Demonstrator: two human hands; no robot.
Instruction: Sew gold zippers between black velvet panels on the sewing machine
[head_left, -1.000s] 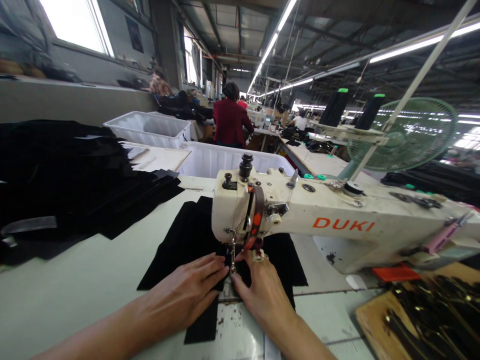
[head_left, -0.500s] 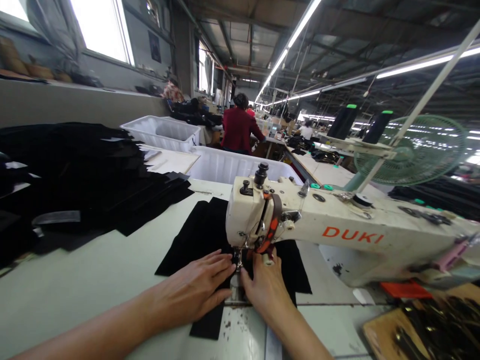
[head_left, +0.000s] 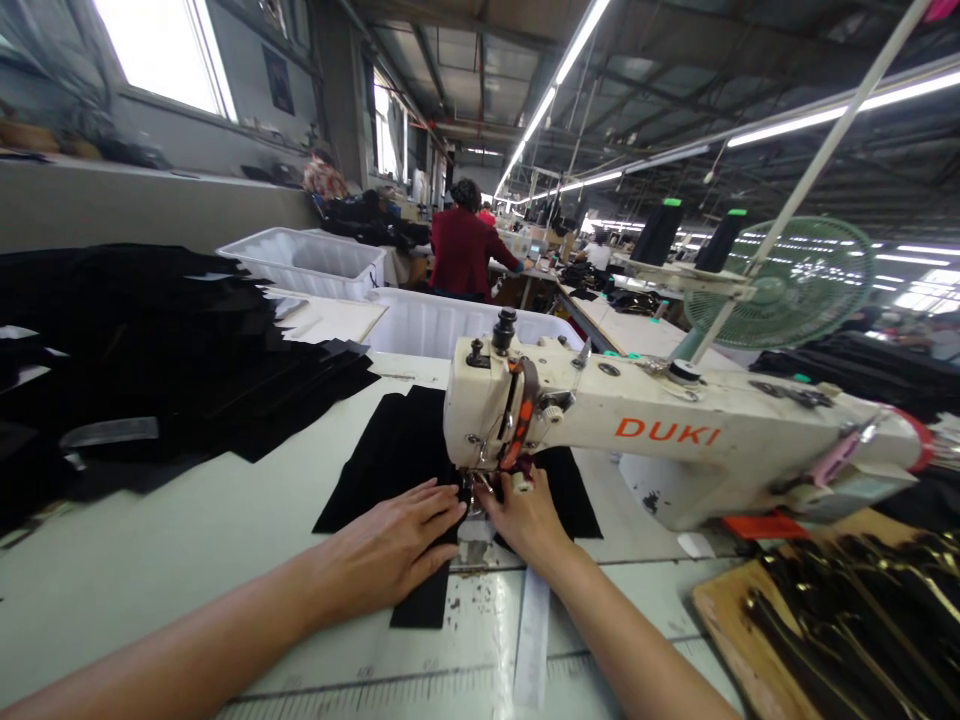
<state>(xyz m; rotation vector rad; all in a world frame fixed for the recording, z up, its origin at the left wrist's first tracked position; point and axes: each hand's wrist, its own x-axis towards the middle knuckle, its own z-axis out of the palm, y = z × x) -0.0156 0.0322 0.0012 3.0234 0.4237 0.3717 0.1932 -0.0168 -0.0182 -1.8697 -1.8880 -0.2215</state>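
Note:
My left hand [head_left: 390, 545] lies flat on a black fabric piece [head_left: 375, 460], fingers stretched toward the needle area of a white sewing machine [head_left: 637, 425]. My right hand [head_left: 529, 515] is on the other side of the presser foot [head_left: 474, 495], with thumb and bent fingers closed on the fabric. The machine head hides some of its fingertips. The black fabric runs under the foot; one part spreads out behind the head, and a narrow strip points toward me below my left hand.
Stacked black fabric pieces [head_left: 150, 360] fill the table's left side. White plastic bins [head_left: 450, 320] stand behind the machine. At right are a wooden board [head_left: 731, 610] with dark strap-like pieces, thread cones [head_left: 658, 232] and a green fan [head_left: 780, 285]. A person in red [head_left: 461, 250] works farther back.
The view has tilted down and turned slightly right, bringing more of the table's ruler markings into sight. My right hand's thumb has come a little closer to the presser foot. My left hand stays flat.

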